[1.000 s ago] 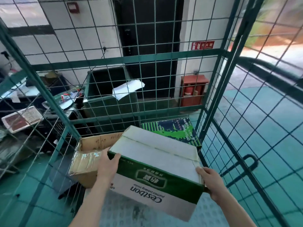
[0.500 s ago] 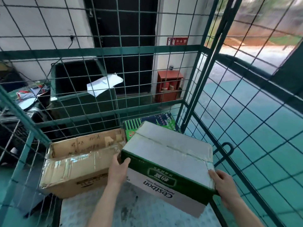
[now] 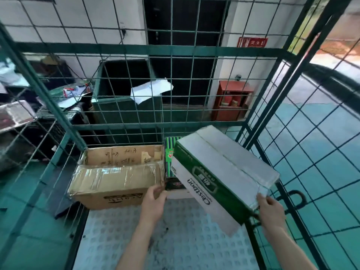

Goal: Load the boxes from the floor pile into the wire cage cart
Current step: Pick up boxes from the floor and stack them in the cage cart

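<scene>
Since 0.5 s ago: Cestbon box (image 3: 224, 172) has swung right and tilted, far end up, at the right rear of the wire cage cart (image 3: 175, 51).

Head view: the "Cestbon" print reads inverted. Right hand (image 3: 271, 211) grips its near corner. Left hand (image 3: 153, 201) is at its lower-left edge, beside the taped brown carton (image 3: 116, 184); grip unclear. Handwriting on the carton flap is illegible.

Three boxes sit in the one wire cage cart (image 3: 175, 50) — one brown box (image 3: 116, 184) at the left, one green striped box (image 3: 169, 152) at the far side, one green-and-white box (image 3: 224, 172) at the right. Two hands, near: left hand (image 3: 153, 201), right hand (image 3: 270, 211). Far beyond the mesh — one white paper sheet (image 3: 150, 90), one red cabinet (image 3: 231, 104), one red sign (image 3: 252, 42).
</scene>
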Tool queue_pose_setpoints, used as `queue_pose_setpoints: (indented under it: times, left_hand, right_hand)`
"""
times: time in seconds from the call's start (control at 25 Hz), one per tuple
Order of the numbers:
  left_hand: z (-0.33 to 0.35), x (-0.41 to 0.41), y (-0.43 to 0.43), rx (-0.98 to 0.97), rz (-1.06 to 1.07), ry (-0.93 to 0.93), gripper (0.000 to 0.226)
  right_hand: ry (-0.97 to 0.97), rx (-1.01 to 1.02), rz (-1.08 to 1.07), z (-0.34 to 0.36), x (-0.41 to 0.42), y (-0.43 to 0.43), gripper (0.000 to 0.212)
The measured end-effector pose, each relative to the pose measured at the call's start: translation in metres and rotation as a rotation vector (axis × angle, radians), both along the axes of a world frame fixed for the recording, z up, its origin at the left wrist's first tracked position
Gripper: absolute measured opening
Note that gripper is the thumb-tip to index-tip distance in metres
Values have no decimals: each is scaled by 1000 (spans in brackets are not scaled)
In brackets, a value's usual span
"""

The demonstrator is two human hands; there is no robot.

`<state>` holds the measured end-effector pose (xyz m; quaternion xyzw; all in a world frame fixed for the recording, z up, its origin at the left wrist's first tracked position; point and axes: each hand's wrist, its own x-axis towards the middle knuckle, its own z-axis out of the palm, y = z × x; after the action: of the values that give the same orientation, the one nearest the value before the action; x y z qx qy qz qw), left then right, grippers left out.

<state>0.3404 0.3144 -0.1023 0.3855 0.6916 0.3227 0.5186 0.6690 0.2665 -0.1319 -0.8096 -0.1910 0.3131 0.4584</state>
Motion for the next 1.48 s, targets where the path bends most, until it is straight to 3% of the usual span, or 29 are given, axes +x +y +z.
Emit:
queue_pose_setpoints:
  times: [0.28, 0.48, 0.52, 0.6, 0.72, 0.84, 1.04, 1.28, 1.4, 1.48]
  left_hand:
    - [-7, 20, 4, -11, 123, 67, 25]
    - [11, 73, 7, -15, -34, 27, 38]
    - [10, 80, 9, -26, -59, 0, 45]
    - [1, 85, 14, -36, -70, -43, 84]
    - [-10, 70, 12, -36, 57, -77, 127]
    - [-10, 42, 5, -38, 120, -58, 108]
    - [-19, 13, 21, 11, 27, -58, 98]
    - [-42, 99, 73, -37, -188, -160, 78]
    - [-55, 152, 79, -65, -144, -169, 57]
    - [-56, 173, 79, -70, -118, -8, 46]
  right_hand:
    - [-165, -62, 99, -9, 25, 35, 42]
    - [-79, -12, 203, 8, 0, 38, 48]
    - [-65, -8, 245, 16, -13, 35, 45]
    - [-47, 27, 360, 23, -39, 28, 40]
    - [-61, 89, 498, 18, -75, 28, 36]
    - [8, 101, 511, 12, -102, 35, 38]
    - [122, 83, 422, -8, -123, 44, 40]
    - [4, -1, 159, -22, -60, 53, 41]
    - [102, -53, 7, -34, -9, 62, 43]
    - [237, -84, -96, -40, 27, 74, 40]
